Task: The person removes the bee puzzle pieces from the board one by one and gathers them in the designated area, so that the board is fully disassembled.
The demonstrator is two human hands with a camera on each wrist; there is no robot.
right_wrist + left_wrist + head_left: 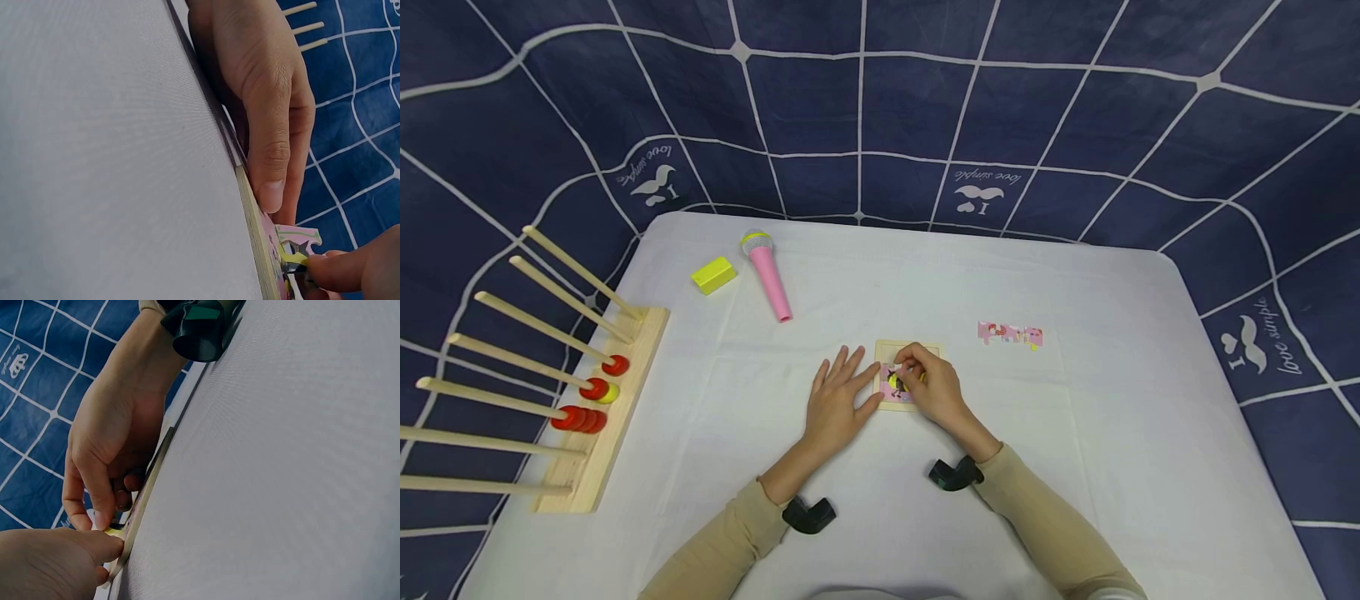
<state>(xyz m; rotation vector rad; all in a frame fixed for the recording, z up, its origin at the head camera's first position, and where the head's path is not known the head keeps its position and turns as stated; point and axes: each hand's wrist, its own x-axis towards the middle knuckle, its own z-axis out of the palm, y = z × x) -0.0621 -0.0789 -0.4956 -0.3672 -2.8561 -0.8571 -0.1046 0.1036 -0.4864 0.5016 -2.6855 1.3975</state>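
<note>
Pink puzzle piece pinched, the right hand seemed mid-fitting at the wooden frame, left hand spread at its left edge; aligning, then pressing, seemed called for.

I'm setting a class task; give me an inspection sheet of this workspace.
Surface: white cloth-covered table.
Job's things: pale rectangular wooden puzzle tray; row of pink printed puzzle pieces, right of it.
Clutter: pink-handled microphone, yellow rectangular block, pale wooden peg rack with red and yellow rings.
Hands: left hand, fingers spread, touches tray's edge; right hand pinches printed puzzle piece.
Cables: nothing seen.
Surroundings: navy fabric with white grid lines.
</note>
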